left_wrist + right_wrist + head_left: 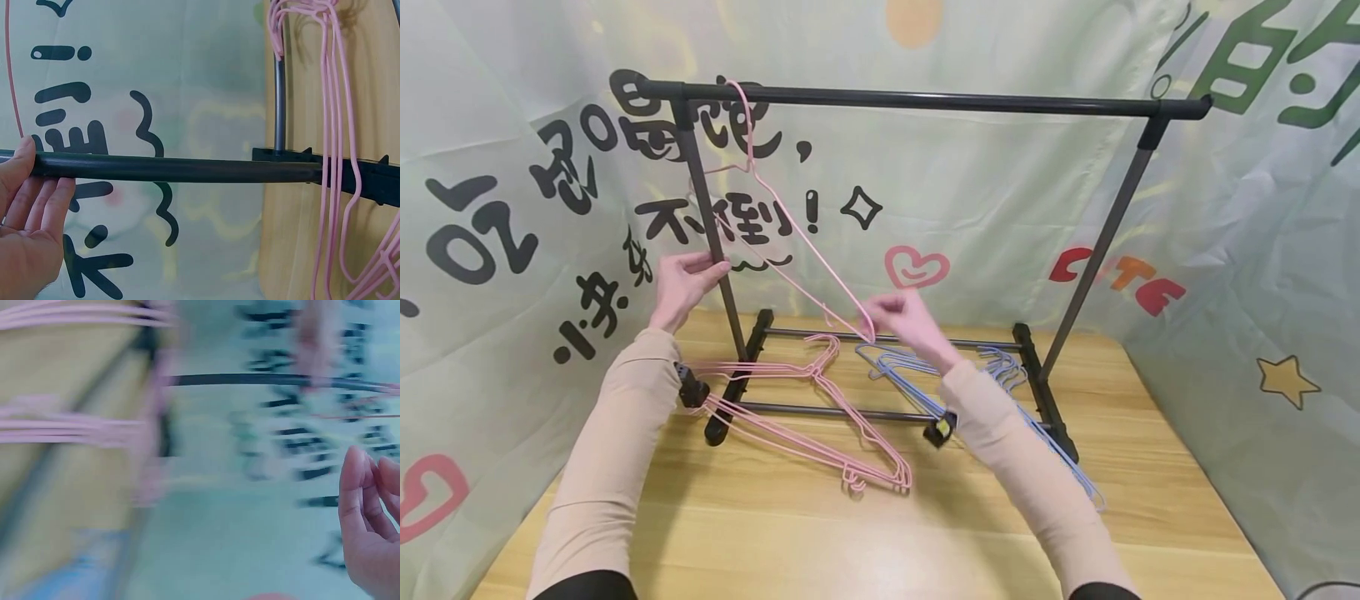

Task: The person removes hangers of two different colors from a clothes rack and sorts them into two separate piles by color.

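Note:
A pink clothes hanger [809, 241] hangs tilted by its hook from the left part of the black rack's top bar [925, 101]. My left hand [682, 287] holds the rack's left post [187, 169], thumb on one side and fingers on the other in the left wrist view. Beside the hanger's low right corner is my right hand [910, 321]. Its fingers are loosely bent in the right wrist view, with nothing visible between them; whether they touch the hanger I cannot tell. Several pink hangers [850, 408] lie stacked below, across the rack's left foot.
Several blue hangers [898, 385] lie at the right of the rack's base, partly behind my right forearm. The wooden table [820, 542] carries the rack. A printed cloth [985, 183] closes off the back and both sides. The right post [1097, 250] slants down to its foot.

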{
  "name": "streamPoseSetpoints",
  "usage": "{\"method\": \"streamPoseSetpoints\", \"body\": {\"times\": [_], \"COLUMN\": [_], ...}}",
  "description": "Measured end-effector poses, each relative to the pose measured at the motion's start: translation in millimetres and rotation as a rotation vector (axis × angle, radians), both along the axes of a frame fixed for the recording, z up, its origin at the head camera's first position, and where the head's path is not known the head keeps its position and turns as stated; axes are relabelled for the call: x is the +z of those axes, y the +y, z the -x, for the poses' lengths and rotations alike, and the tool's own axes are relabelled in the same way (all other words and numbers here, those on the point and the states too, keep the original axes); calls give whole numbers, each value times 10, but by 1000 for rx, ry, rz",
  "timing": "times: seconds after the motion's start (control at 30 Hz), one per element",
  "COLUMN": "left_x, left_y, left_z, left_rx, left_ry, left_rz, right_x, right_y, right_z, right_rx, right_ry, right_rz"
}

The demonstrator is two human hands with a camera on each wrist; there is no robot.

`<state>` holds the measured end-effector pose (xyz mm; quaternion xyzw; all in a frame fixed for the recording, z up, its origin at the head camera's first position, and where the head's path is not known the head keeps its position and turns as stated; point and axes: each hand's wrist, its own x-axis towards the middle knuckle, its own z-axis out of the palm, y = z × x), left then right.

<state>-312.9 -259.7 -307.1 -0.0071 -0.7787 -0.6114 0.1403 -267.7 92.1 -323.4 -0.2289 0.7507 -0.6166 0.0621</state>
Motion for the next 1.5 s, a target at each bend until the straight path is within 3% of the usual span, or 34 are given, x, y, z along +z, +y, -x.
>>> {"method": "streamPoseSetpoints", "body": {"times": [0.1,0.17,0.3,0.9,1.17,1.5], "left_x": [9,14,18,12,20,5], "left_y": [-6,-8,0,14,3,16], "left_z": [-9,-13,-18,-20,-6,1], "left_rx": [0,1,6,21,-1,-10], "left_ry": [3,3,4,-6,-16,18], "left_rz": [0,2,7,22,-5,-37], "right_x": [504,745,986,1033,1059,1087], "right_y": [-101,-175,-292,-397,-411,-346], "right_z": [33,29,17,32,19,-15], "right_rx": [57,113,167,173,155,158], "right_ry": [-6,-8,-32,-117,-92,-32], "right_rz": [74,69,14,70,70,82]}}
